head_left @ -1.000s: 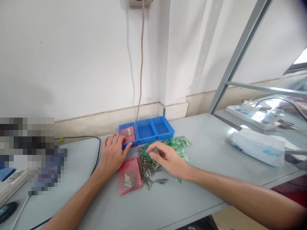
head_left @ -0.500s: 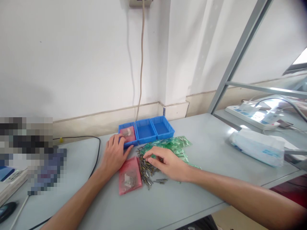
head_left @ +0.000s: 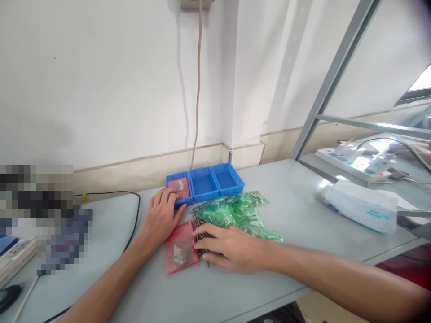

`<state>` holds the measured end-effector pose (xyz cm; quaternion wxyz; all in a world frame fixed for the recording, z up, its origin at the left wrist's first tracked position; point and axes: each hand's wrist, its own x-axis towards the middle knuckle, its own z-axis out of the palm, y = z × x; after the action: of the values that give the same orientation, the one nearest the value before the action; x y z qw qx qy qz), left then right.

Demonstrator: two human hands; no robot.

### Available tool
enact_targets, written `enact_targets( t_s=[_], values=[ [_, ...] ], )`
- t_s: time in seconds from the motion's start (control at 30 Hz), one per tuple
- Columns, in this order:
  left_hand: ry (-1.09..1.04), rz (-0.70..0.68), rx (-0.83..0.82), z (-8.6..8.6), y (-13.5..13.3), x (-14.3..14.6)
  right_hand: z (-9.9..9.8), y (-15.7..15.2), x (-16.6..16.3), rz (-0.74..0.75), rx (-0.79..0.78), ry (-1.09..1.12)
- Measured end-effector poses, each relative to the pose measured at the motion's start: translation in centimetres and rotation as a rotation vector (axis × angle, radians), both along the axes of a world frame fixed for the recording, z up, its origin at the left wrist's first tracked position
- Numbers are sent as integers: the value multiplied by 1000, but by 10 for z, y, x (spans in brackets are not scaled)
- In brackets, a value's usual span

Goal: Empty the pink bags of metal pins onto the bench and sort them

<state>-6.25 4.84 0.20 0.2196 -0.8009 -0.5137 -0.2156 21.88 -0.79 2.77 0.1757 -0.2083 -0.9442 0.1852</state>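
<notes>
My left hand (head_left: 162,216) rests with fingers stretched at the front left of a blue bin (head_left: 183,202), its thumb close to a pink bag (head_left: 183,262) on the table. Small light pieces show through that bag. Over a pile of small metal pins (head_left: 198,220) spreads my right hand (head_left: 229,246), its fingertips at the bag's right edge. Most of the pile is hidden under this hand. Green plastic bags (head_left: 232,211) with pins inside lie just behind it. Another pink bag (head_left: 180,186) sits in the left blue bin.
Two more blue bins (head_left: 204,181) stand joined to the first, near the wall. On the right are a white and blue plastic pack (head_left: 362,208) and a metal shelf frame (head_left: 333,85). A black cable (head_left: 139,206) runs along the left, near a mouse (head_left: 10,297).
My right hand has moved toward me and slightly left, its fingers going from curled together to spread over the pins. More of the green bags shows. My left hand stays put.
</notes>
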Motion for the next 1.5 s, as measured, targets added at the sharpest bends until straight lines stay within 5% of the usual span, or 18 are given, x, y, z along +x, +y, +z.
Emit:
enact_targets(
  t_s=[1.5],
  values=[
    [35,22,-31,2,-3,2,-1,2,1,100,104,-12]
  ],
)
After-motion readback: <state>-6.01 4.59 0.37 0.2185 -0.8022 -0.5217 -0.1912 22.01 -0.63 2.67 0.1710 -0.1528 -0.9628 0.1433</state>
